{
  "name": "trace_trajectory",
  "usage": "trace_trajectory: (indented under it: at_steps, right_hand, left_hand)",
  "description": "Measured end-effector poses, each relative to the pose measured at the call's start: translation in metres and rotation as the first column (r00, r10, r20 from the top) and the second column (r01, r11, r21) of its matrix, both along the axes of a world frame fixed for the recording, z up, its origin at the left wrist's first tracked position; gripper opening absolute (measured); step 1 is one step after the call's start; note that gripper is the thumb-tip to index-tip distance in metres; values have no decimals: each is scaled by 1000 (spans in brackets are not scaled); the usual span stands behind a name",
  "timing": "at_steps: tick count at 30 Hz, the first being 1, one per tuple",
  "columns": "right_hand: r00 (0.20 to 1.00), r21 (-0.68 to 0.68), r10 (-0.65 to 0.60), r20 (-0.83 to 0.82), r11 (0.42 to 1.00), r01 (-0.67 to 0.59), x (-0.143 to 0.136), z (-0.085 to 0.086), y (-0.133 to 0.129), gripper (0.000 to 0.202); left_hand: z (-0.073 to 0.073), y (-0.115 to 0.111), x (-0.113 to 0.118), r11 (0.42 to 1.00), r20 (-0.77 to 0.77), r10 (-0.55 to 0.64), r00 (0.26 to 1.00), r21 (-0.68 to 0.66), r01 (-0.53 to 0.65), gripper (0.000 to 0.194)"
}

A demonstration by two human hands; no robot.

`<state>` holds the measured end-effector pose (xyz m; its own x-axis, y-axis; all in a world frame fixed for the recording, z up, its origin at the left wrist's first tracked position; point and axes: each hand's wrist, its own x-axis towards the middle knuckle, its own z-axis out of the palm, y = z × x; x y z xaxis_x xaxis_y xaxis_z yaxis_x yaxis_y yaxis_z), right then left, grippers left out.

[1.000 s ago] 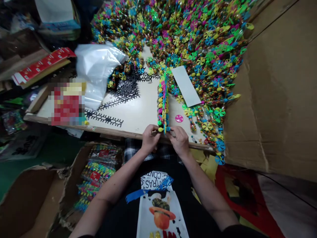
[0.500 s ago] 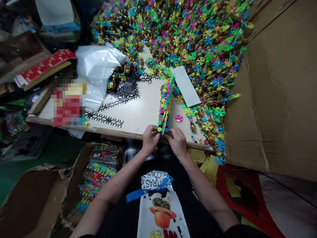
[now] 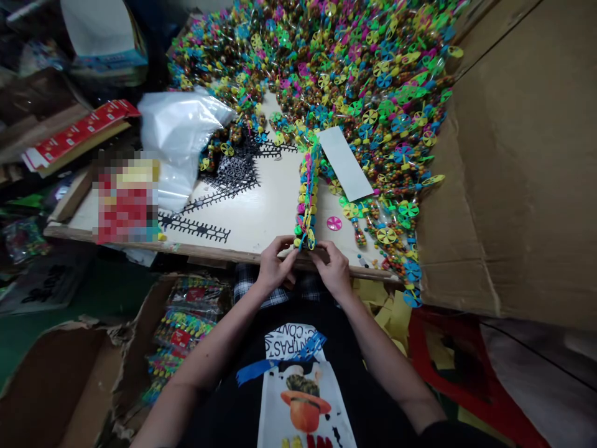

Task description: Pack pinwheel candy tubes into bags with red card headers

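A double row of small fan-topped candy bottles [image 3: 306, 193] lies on the table, pointing away from me, its coloured caps and fans uppermost. At its near end, my left hand [image 3: 277, 262] pinches the left corner between thumb and forefinger. My right hand [image 3: 333, 269] grips the right corner the same way, thumb and forefinger closed. A yellow fan sits between the two hands at that end. What exactly lies under the fingertips is too small to make out. Black toothed plastic strips [image 3: 233, 171] lie in a pile to the left, with loose ones nearer me.
A large heap of candy bottles [image 3: 364, 74] covers the back and right. Beside the row lie a white card [image 3: 345, 163] and a pink fan [image 3: 334, 223]. Clear plastic bags [image 3: 180, 143] are at left. Below, a carton [image 3: 135, 348] holds packed sets; a tall cardboard wall [image 3: 504, 186] bounds the right.
Both hands stay at the row's near end, the left fingers spreading slightly. A yellow fan now shows at that end. The whole view has shifted a little.
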<state>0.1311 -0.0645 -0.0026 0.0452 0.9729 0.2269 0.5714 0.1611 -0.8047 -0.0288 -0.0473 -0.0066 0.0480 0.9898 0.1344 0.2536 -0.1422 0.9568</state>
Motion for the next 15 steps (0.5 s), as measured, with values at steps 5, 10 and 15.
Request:
trace_trajectory:
  at_steps: [5,10,15]
  right_hand:
    - [994,57,-45,101,998,40,-4,-4,0,23]
    - [985,99,-53,163,994,37,-4,-6,-3,25]
    - [990,-34,118,79,993,-116,29,10,17,18]
  left_hand:
    - [-3,1,7,998,23,24,999,51,-26,19]
    - [-1,2,8,998,7,17,1000,61,-18,17]
    - [7,-2,2,1000,29,-25,999,7,25,20]
